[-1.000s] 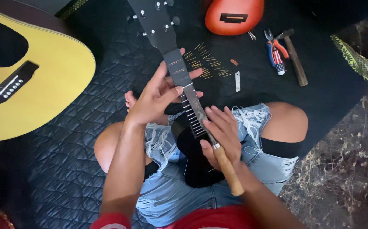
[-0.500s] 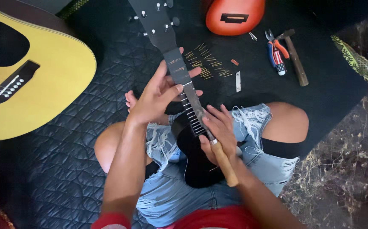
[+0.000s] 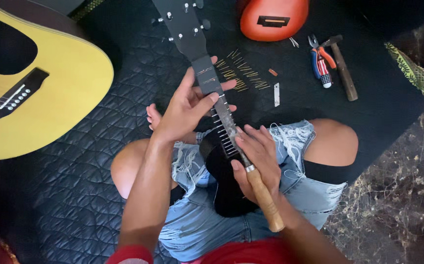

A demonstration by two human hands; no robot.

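A small black guitar lies across my lap, its neck and headstock pointing away from me. My left hand grips the neck from the left, fingers wrapped over the fretboard. My right hand is closed on a metal file with a wooden handle. The file's blade lies flat along the frets, running up to my left fingers.
A yellow acoustic guitar lies at the left on the dark quilted mat. A red guitar body, pliers, a hammer, several loose fret wires and a small metal strip lie beyond the neck. Marble floor at right.
My right hand and the file have slid slightly along the fretboard; my left hand keeps its hold on the neck.
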